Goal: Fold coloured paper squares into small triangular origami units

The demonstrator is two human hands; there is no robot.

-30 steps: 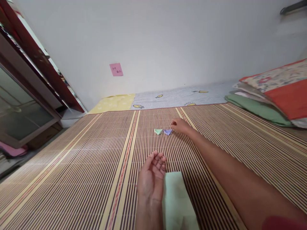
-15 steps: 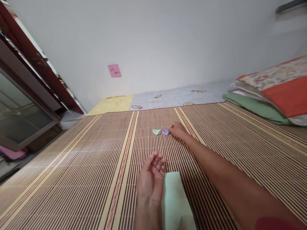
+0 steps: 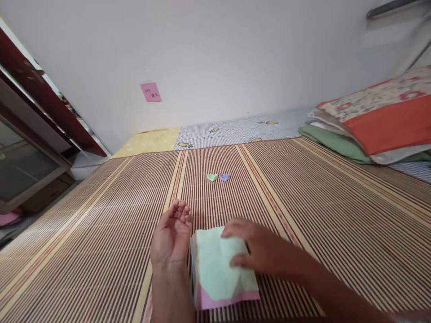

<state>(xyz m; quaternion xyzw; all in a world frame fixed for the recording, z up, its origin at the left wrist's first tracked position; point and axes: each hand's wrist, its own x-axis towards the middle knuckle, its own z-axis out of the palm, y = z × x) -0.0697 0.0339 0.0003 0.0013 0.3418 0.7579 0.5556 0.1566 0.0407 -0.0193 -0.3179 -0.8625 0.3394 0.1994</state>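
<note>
A stack of coloured paper sheets (image 3: 215, 269), pale green on top with pink showing below, lies on the striped mat close to me. My right hand (image 3: 247, 244) is over the right part of the stack, fingers apart and somewhat blurred, its fingertips at the top sheet. Just left of the stack, my left hand (image 3: 173, 233) rests palm up with its fingers loosely curled and nothing in it. Farther off sit two small folded paper pieces side by side, a green one (image 3: 212, 177) and a purple one (image 3: 225, 177).
The striped mat (image 3: 134, 215) covers the surface. Along the wall runs a patterned cloth (image 3: 232, 130) beside a yellow one (image 3: 151, 140). Folded bedding (image 3: 380, 125) is piled at the right. A pink note (image 3: 151, 92) is on the wall.
My right hand has come back from the purple folded piece to the paper stack, leaving that piece beside the green one. More of the stack shows. My left hand appears farther left.
</note>
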